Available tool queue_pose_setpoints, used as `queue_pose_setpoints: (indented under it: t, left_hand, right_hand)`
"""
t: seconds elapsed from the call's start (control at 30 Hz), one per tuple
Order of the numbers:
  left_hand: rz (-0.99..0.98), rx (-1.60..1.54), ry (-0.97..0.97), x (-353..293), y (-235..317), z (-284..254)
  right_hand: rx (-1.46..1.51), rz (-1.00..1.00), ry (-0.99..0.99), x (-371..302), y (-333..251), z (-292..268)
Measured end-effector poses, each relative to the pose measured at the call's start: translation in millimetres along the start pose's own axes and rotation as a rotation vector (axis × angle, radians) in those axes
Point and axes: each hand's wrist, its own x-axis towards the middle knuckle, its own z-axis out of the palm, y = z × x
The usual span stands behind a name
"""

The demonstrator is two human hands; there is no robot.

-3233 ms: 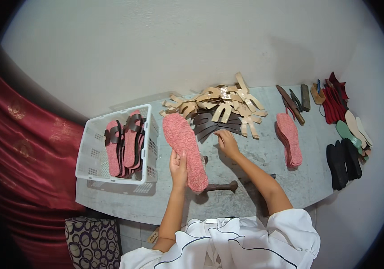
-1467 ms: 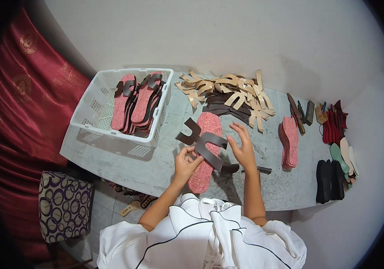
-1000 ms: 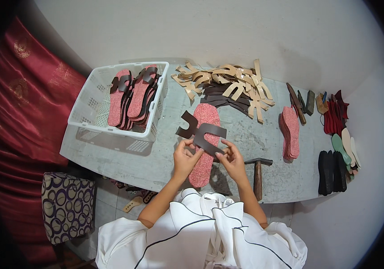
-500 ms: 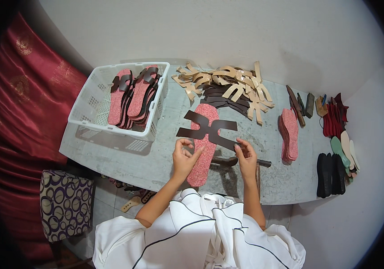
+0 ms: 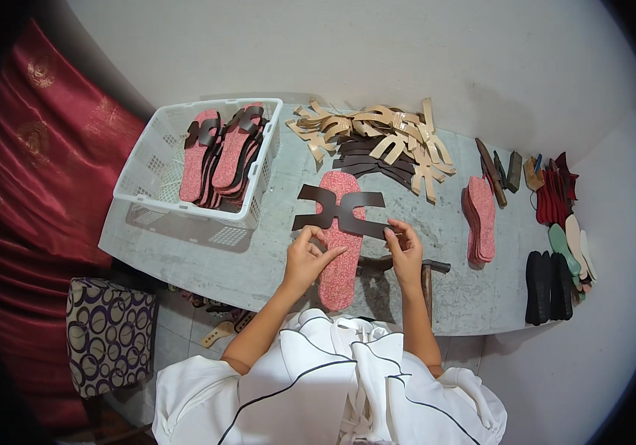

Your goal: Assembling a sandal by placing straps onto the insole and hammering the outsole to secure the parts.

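A pink patterned insole (image 5: pixel 339 283) lies upright before me, its toe end pointing away. Across its upper half rests a dark brown H-shaped strap (image 5: pixel 340 211), its ends reaching past both sides of the insole. My left hand (image 5: pixel 307 259) is closed at the insole's left edge, thumb on top and fingertips by the strap's lower left end. With thumb and fingers, my right hand (image 5: pixel 405 252) pinches the strap's lower right end. Behind the insole, more dark brown straps (image 5: pixel 373 162) are stacked beneath a heap of beige straps (image 5: pixel 396 126).
A white basket (image 5: pixel 184 206) at the left holds several pink slippers with brown straps (image 5: pixel 232 159). Rightward are stacked pink insoles (image 5: pixel 479 222), hand tools (image 5: pixel 497 174), dark red straps (image 5: pixel 551 196) and black soles (image 5: pixel 548 289). A hammer-like tool (image 5: pixel 436 266) lies by my right hand.
The insole has turned slightly to stand straighter, its heel end shifting right. The strap has moved a little left and sits more level across it. Both hands keep their grips.
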Motion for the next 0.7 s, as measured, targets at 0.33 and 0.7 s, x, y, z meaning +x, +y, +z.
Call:
queue_pose_setpoints:
  t: [0.33, 0.7]
  left_hand:
    - [0.058, 0.049, -0.007, -4, -1, 1]
    - [0.119, 0.098, -0.019, -4, 2, -1]
  right_hand:
    - [-0.010, 0.014, 0.011, -8, 11, -5]
    - [-0.005, 0.005, 0.028, -9, 11, -8]
